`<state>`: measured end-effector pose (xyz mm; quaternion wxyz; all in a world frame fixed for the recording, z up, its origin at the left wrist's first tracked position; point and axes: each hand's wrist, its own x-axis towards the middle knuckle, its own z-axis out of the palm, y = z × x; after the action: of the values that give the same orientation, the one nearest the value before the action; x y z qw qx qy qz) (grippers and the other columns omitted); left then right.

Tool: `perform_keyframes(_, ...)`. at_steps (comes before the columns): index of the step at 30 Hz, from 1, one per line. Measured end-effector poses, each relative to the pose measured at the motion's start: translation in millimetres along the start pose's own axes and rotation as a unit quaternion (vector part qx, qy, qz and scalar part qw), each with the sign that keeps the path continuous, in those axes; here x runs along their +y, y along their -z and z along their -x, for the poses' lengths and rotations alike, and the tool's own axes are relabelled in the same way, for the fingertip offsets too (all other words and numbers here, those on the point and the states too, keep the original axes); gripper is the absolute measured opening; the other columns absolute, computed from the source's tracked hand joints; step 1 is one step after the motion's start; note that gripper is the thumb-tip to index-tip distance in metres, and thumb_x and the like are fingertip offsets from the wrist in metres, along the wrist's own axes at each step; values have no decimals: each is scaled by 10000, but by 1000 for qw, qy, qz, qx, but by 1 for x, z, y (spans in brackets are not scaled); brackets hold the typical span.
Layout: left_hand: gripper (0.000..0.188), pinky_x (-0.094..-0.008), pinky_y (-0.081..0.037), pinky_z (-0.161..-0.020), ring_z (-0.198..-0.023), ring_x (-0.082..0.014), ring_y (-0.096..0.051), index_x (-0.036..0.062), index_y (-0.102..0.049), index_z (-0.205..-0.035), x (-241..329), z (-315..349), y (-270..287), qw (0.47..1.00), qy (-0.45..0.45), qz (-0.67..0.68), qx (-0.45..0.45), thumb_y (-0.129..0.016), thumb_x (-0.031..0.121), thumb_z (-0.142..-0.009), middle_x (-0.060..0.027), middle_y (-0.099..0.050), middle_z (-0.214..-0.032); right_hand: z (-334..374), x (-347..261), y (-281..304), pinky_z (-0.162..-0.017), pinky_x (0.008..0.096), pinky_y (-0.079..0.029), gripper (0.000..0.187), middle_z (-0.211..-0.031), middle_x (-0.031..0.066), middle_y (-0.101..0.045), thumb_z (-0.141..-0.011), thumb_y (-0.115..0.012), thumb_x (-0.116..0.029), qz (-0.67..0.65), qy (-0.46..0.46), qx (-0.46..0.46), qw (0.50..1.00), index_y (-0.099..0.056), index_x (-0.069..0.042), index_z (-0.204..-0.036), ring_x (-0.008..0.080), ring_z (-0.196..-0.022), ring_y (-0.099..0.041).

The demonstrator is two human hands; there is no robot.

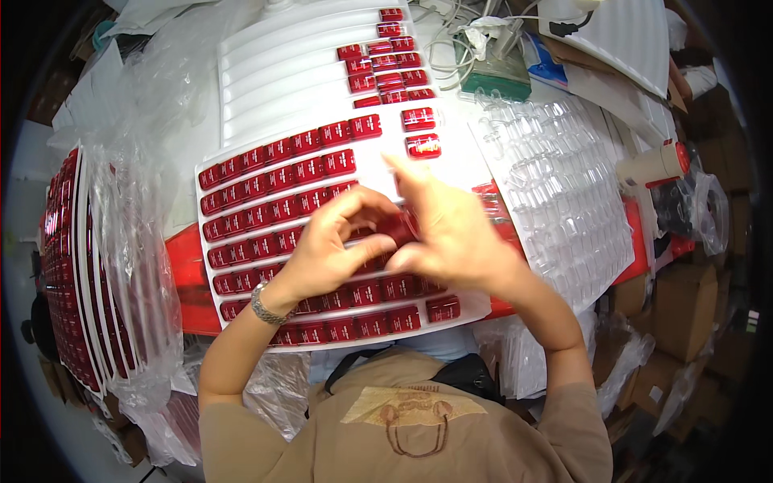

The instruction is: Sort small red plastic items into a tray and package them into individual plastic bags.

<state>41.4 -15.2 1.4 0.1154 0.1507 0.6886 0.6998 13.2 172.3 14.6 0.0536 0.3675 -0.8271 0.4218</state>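
My left hand point(330, 245), with a metal watch point(268, 304) at its wrist, curls its fingers and thumb around a small glossy red container point(407, 223). My right hand point(459, 233) closes in from the other side of this container; it is blurred by motion and partly hides it. Beneath both hands lies a white ribbed tray point(475, 304) with rows of red block-shaped containers point(306, 141). Two loose red containers point(419, 119) stand beyond my right hand, and more red ones lie partly covered beside it.
A second white ribbed tray point(282, 56) is at the back, part filled with red containers. To the right, a sheet bears many clear plastic pieces point(555, 177). Plastic-wrapped filled trays point(121, 266) stand at left. Cables, a green box point(495, 84) and cardboard cartons point(684, 310) surround the table.
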Motion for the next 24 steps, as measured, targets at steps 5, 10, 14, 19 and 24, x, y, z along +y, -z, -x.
perform_keyframes(5,266,-356,-449,-778,-888,-302,-529,-21,-567,-970,-5,-30,10,858,-137,-494,26,-676,23,-732,-150,-553,-928,12,101,70,-624,390,-474,321,-796,159,-586,-826,-629,-257,312,-193,68,928,-580,4,-1007,293,-716,-592)
perform_keyframes(10,240,-378,-447,-774,-841,-295,-517,-9,-578,-934,-26,-53,-8,889,-158,-427,42,-689,59,-732,-140,-549,-907,27,141,50,-674,418,-508,233,-871,161,-600,-716,-698,-175,456,-220,-7,863,-608,4,-835,341,-792,-614)
perform_keyframes(14,172,-368,-456,-804,-897,-274,-543,-6,-655,-848,-10,-69,15,831,-183,-516,103,-710,105,-729,-125,-571,-954,34,146,50,-664,428,-511,232,-879,163,-595,-695,-705,-115,411,-205,2,889,-593,-2,-864,343,-806,-610)
perform_keyframes(19,213,-364,-453,-801,-902,-271,-546,-7,-636,-878,-29,-95,54,834,-149,-526,69,-722,108,-721,-113,-585,-934,20,131,53,-603,328,-526,288,-816,118,-607,-740,-689,-23,104,-278,170,940,-538,-5,-985,214,-649,-633)
perform_keyframes(24,292,-303,-456,-792,-883,-174,-563,-1,-602,-997,-29,-88,36,914,-138,-365,112,-717,73,-740,-76,-605,-940,-32,68,22,-622,228,-520,249,-757,53,-612,-803,-667,-37,-348,-171,226,894,-579,1,-1033,84,-627,-586)
